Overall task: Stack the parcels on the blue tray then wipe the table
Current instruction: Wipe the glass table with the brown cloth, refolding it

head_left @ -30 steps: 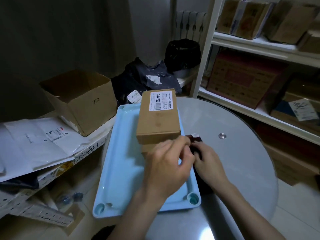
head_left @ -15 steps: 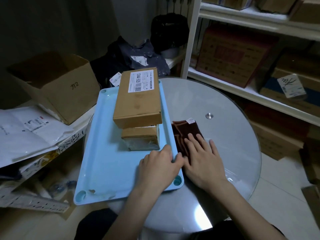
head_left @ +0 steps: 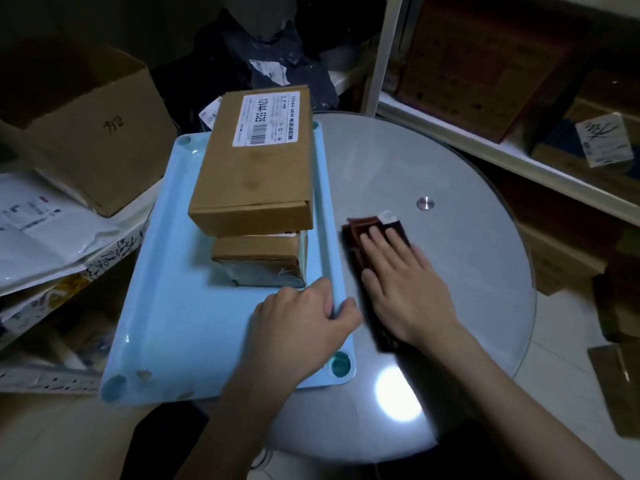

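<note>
A light blue tray [head_left: 173,306] lies on the left part of the round glass table [head_left: 450,168]. Two brown cardboard parcels are stacked on it: a large one with a white barcode label [head_left: 256,161] on top of a smaller one [head_left: 258,258]. My left hand [head_left: 301,323] grips the tray's right rim near its front corner, thumb outside the rim. My right hand [head_left: 398,285] presses flat, fingers straight, on a dark brown folded cloth [head_left: 372,226] lying on the glass just right of the tray.
An open cardboard box [head_left: 86,133] and white mail bags [head_left: 38,223] sit on a low shelf at the left. Dark poly bags [head_left: 273,64] lie behind the tray. White shelving with boxes [head_left: 485,64] runs along the right. A metal stud [head_left: 425,203] marks the table's centre.
My left hand came off the parcels and took hold of the tray's right rim. My right hand spread flat on the cloth and slid it a little away from me.
</note>
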